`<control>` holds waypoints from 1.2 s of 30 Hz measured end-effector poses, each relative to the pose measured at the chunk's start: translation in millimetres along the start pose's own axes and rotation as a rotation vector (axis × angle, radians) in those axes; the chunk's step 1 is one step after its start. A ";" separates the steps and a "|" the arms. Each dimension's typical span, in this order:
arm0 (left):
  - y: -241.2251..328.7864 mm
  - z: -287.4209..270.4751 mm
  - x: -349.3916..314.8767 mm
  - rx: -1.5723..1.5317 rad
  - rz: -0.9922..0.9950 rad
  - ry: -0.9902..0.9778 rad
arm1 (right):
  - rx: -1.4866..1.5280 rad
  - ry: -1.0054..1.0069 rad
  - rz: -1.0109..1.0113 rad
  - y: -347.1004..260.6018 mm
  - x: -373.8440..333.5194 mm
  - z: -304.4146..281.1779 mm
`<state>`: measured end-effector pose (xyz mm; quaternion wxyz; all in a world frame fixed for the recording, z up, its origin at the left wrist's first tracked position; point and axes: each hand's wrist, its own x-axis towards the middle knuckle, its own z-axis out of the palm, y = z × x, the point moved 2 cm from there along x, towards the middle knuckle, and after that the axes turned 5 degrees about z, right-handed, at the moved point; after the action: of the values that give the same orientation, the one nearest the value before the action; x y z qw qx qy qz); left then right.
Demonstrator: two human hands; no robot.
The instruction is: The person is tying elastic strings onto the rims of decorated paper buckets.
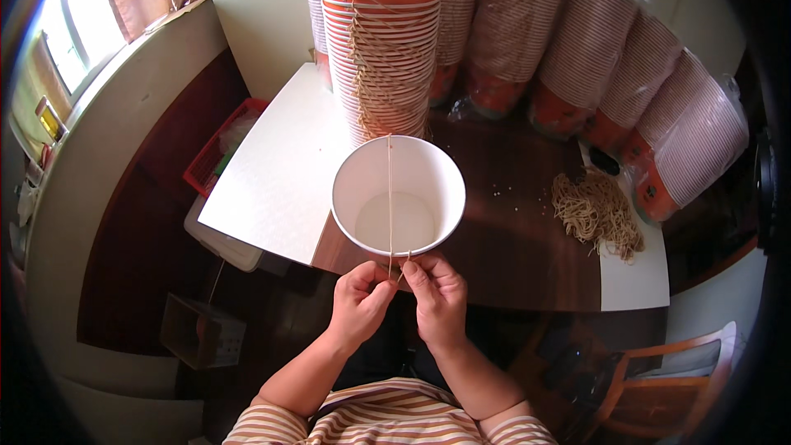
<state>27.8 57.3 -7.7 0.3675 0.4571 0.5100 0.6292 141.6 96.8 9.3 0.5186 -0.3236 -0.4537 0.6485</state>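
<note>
A white-lined paper bucket [441, 185] sits at the table's near edge, its open mouth facing me. A thin tan string [390, 198] runs straight across the mouth from the far rim to the near rim. Just below the near rim, my left hand [361, 303] pinches that string between thumb and forefinger. My right hand [438, 298], close beside it, pinches a short string end at the near rim. The fingertips of both hands are close together, and the bucket's outer near side is mostly hidden.
Behind the bucket rises a tall stack of orange buckets [391, 62] with strings hanging down it. Several plastic-wrapped bucket stacks [589, 49] line the back. A heap of loose strings [597, 213] lies right. A red basket [216, 152] is left; a wooden chair [667, 391] stands lower right.
</note>
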 end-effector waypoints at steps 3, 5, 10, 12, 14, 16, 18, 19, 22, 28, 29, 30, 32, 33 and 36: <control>-2.5 -5.3 1.8 0.022 -0.007 0.002 | 0.018 -0.007 0.048 0.6 3.3 -2.9; 1.2 -4.5 4.1 0.016 -0.006 0.018 | -0.004 0.020 0.015 1.5 3.3 -7.4; 13.7 -14.4 5.8 0.172 0.030 0.062 | 0.056 -0.028 0.062 2.1 3.7 -2.4; 18.7 -16.3 6.0 0.378 0.268 0.218 | 0.072 -0.060 0.082 4.5 4.1 -1.9; 38.4 -9.7 0.1 0.627 0.651 0.308 | 0.032 -0.069 0.156 12.9 4.4 -6.8; 40.1 -6.0 -9.9 0.660 0.912 0.262 | 0.054 -0.071 0.165 16.0 3.6 -6.8; 46.5 0.8 -9.5 0.637 0.983 0.140 | 0.075 -0.070 0.173 15.3 3.3 -7.2; 46.8 2.3 -7.4 0.615 0.824 0.088 | 0.180 -0.100 0.210 13.0 3.7 -6.9; 39.7 2.5 2.0 0.622 0.713 0.050 | 0.280 -0.135 0.214 9.8 5.0 -4.8; 35.0 -0.6 -1.8 0.642 0.609 0.035 | 0.235 -0.104 0.228 13.8 1.3 -4.5; 34.1 -0.1 -1.7 0.641 0.616 0.037 | 0.204 -0.083 0.181 17.0 -0.2 -4.7; 33.3 -0.2 -1.8 0.642 0.621 0.040 | 0.175 -0.063 0.137 19.0 -0.9 -3.9; 31.5 -0.7 -2.6 0.658 0.617 0.040 | 0.155 -0.055 0.118 18.9 -0.7 -0.6; 30.7 -0.7 -3.2 0.670 0.615 0.038 | 0.133 -0.045 0.098 18.3 -0.9 0.6; 26.8 -0.5 -3.7 0.694 0.653 0.050 | 0.056 -0.011 0.036 23.5 -0.5 0.1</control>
<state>28.5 48.0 17.8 -0.0363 0.6740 0.5282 0.5151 132.7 95.2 -12.4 0.5132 -0.3136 -0.4322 0.6719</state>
